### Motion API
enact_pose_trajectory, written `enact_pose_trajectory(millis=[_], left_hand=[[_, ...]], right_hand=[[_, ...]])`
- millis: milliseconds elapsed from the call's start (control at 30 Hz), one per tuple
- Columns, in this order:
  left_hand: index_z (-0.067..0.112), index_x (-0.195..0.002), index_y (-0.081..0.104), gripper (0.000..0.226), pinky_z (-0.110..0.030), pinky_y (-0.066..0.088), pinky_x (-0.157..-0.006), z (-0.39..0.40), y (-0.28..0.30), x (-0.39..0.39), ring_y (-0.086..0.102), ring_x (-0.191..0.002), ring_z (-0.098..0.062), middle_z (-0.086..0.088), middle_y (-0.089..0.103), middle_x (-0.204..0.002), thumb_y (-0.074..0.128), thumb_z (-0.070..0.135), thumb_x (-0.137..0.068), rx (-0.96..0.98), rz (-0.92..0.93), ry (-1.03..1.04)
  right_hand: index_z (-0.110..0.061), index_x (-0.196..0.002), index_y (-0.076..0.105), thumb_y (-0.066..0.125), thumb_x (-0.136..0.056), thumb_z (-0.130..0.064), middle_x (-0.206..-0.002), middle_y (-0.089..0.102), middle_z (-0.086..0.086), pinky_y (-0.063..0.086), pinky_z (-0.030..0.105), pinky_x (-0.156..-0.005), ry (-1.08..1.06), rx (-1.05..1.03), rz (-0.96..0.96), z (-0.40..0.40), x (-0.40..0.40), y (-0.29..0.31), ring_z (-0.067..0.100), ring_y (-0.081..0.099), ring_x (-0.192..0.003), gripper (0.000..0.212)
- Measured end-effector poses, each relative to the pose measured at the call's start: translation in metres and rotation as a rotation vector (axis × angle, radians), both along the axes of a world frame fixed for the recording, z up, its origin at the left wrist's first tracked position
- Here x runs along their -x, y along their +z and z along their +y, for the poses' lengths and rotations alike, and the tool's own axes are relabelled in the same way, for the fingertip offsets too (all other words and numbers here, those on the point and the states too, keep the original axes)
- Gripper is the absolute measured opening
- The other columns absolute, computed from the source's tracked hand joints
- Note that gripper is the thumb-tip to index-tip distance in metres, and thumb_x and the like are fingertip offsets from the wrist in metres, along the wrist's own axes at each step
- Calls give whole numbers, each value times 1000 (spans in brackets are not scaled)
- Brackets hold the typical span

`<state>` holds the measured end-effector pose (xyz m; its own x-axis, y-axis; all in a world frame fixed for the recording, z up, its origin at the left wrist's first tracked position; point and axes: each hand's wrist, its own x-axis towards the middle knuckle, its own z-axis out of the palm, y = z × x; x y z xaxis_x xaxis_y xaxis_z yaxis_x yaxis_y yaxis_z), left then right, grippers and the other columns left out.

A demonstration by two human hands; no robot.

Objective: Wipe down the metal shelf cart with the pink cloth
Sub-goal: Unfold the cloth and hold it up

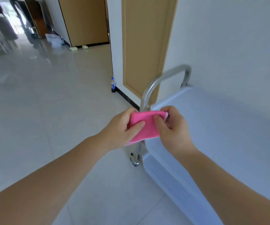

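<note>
I see the pink cloth [144,125] held up between both hands, in front of the near corner of the metal shelf cart [220,127]. My left hand [123,132] grips its left side, thumb pressed across the front with the fingers curled behind. My right hand [173,127] pinches the cloth's upper right edge between thumb and fingertips. The cart's top shelf runs off to the right along the white wall [228,38], its curved handle [163,78] rising just behind the cloth and one caster [134,160] showing below. A soda bottle [113,85] stands on the tiled floor [50,111] by the doorframe.
</note>
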<state>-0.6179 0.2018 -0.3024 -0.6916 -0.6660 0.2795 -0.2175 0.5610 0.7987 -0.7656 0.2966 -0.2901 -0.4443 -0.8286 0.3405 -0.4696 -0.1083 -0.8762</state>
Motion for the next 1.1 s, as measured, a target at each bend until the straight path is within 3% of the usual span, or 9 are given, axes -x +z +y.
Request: enact_pose_trajectory(millis=[100, 267, 433, 567, 667, 800, 900, 1000, 1100], left_hand=[[36, -94, 57, 18, -12, 45, -61, 14, 124, 15, 59, -75, 2, 20, 62, -83, 55, 47, -80, -109, 34, -89], [4, -95, 59, 54, -47, 47, -83, 28, 264, 72, 56, -82, -17, -9, 61, -87, 57, 54, -74, -170, 60, -243], [12, -79, 53, 30, -33, 42, -68, 82, 347, 155, 51, -71, -10, 7, 54, -75, 62, 40, -73, -134, 26, -497], [16, -81, 53, 15, -25, 45, -66, 162, 366, 216, 56, -69, -10, 8, 60, -72, 66, 20, -74, -298, 66, -699], [14, -87, 49, 16, -31, 56, -70, 244, 357, 259, 66, -73, -17, -1, 66, -79, 63, 7, -85, -622, 180, -793], [19, -102, 42, 24, -37, 56, -66, 376, 333, 318, 65, -62, -12, -9, 60, -93, 61, 11, -88, -880, 250, -729], [22, -98, 40, 24, -30, 53, -56, 474, 312, 357, 65, -64, -14, -10, 61, -91, 58, 10, -90, -885, 234, -759], [23, -80, 50, 22, -21, 49, -52, 556, 295, 389, 58, -59, -12, 2, 61, -70, 57, 5, -89, -814, 225, -814], [25, -72, 65, 28, -20, 52, -62, 616, 281, 413, 61, -69, -12, 5, 67, -75, 60, 1, -86, -758, 184, -858]], right_hand=[[-23, -80, 53, 54, -88, -16, -61, 53, -13, 39, 11, -52, -80, 26, 23, 21, 23, 139, -1, 48, -54, 11], [-24, -81, 56, 55, -88, -20, -64, 57, -13, 37, 7, -52, -229, 42, 232, 74, 71, 303, -1, 51, -58, 8], [-23, -81, 55, 55, -87, -22, -67, 57, -7, 36, 9, -53, -511, 33, 416, 177, 119, 388, 2, 48, -62, 6], [-20, -83, 57, 55, -86, -23, -70, 60, -2, 37, 9, -54, -782, 20, 481, 287, 154, 420, 0, 51, -62, 5], [-17, -85, 58, 56, -86, -24, -77, 64, 8, 43, 30, -62, -915, -29, 482, 380, 182, 425, 21, 55, -69, 7], [-34, -94, 45, 61, -84, -27, -70, 61, -9, 37, 25, -52, -1092, -64, 390, 509, 218, 408, 8, 53, -59, 20], [-33, -87, 40, 62, -82, -22, -70, 56, -12, 35, 24, -50, -1211, -89, 329, 607, 244, 387, 6, 51, -60, 26], [-28, -79, 46, 64, -79, -15, -69, 53, -12, 34, 23, -53, -1259, -149, 325, 690, 267, 367, 2, 48, -60, 22], [-28, -81, 57, 61, -80, -11, -75, 56, -13, 41, 28, -60, -1266, -230, 250, 752, 291, 348, 6, 53, -67, 18]])
